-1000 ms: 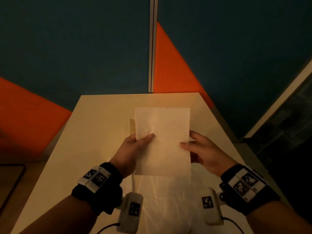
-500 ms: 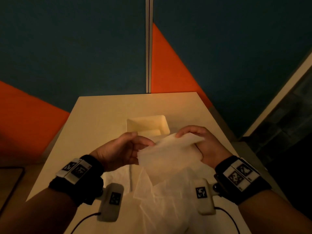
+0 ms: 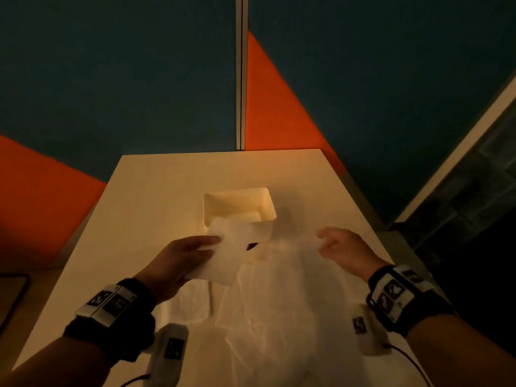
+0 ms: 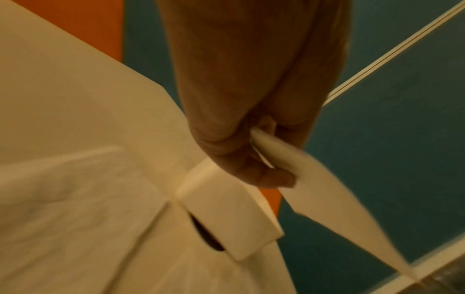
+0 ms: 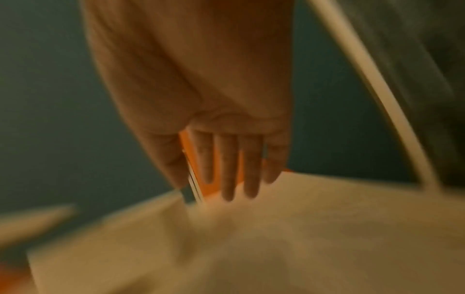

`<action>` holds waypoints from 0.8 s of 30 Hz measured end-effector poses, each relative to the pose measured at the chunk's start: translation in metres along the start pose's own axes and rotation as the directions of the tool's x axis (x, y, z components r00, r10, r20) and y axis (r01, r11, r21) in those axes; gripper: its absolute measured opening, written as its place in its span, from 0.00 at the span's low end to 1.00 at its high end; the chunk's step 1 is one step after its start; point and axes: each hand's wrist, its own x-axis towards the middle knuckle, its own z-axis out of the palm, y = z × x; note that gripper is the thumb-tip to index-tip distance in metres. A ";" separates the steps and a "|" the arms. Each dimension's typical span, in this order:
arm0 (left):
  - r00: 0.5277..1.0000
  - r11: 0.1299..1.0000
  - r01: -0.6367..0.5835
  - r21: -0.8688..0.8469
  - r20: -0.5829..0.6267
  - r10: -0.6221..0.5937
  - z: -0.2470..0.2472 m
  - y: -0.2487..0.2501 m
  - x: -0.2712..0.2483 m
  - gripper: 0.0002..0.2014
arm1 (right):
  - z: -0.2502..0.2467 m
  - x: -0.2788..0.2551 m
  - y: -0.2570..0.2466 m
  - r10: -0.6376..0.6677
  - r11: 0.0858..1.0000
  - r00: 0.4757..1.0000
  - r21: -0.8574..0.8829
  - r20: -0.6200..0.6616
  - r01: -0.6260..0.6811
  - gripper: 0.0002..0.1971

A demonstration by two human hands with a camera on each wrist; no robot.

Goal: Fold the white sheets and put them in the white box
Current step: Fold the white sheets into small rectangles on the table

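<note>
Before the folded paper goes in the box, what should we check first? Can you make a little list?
1. Left hand grips the folded white sheet: ok.
2. Right hand off the sheet, fingers relaxed: ok.
3. Open white rectangular box upright on the beige table: ok.
4. Room left inside the box: cannot tell, the sheet hides part.
5. Sheet folded neatly: cannot tell, blurred.
6. Loose white sheets lying clear of the box: ok.

You stand at a pale counter (image 3: pixel 156 196) bathed in warm, dim light, pushed against a teal wall (image 3: pixel 111 65) cut by orange triangles (image 3: pixel 273 107) and a pale vertical seam (image 3: pixel 240 74). To your right, a white trim strip (image 3: pixel 458 152) borders dark flooring (image 3: pixel 474 191).
</note>
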 end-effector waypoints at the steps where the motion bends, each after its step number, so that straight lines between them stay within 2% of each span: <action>1: 0.995 1.000 0.026 0.002 -0.094 -0.026 -0.008 -0.009 0.001 0.11 | 0.005 0.002 0.017 0.050 0.984 0.999 -0.172 0.006 -0.048 0.22; 3: 0.966 0.995 0.066 0.069 -0.256 -0.046 -0.023 -0.026 0.004 0.10 | 0.017 0.004 0.044 0.126 0.917 0.989 -0.389 0.074 -0.088 0.27; 4: 0.951 0.990 0.082 0.115 -0.307 -0.043 -0.030 -0.035 0.005 0.11 | 0.023 0.004 0.054 0.152 0.900 0.982 -0.427 0.110 -0.091 0.29; 6: 0.936 0.971 0.111 0.211 -0.350 -0.031 -0.041 -0.054 0.008 0.12 | 0.033 0.001 0.067 0.181 0.912 0.973 -0.395 0.142 -0.112 0.31; 14: 0.904 0.816 0.186 0.548 -0.420 0.077 -0.052 -0.098 0.010 0.13 | 0.039 0.001 0.071 0.150 0.930 0.980 -0.356 0.130 -0.095 0.31; 19: 0.919 0.739 0.171 0.651 -0.377 0.120 -0.053 -0.099 0.010 0.14 | 0.037 -0.001 0.072 0.142 0.925 0.975 -0.374 0.174 -0.068 0.38; 24: 0.922 0.719 0.176 0.672 -0.369 0.119 -0.052 -0.099 0.012 0.16 | 0.034 -0.004 0.077 0.119 0.917 0.969 -0.399 0.216 -0.024 0.42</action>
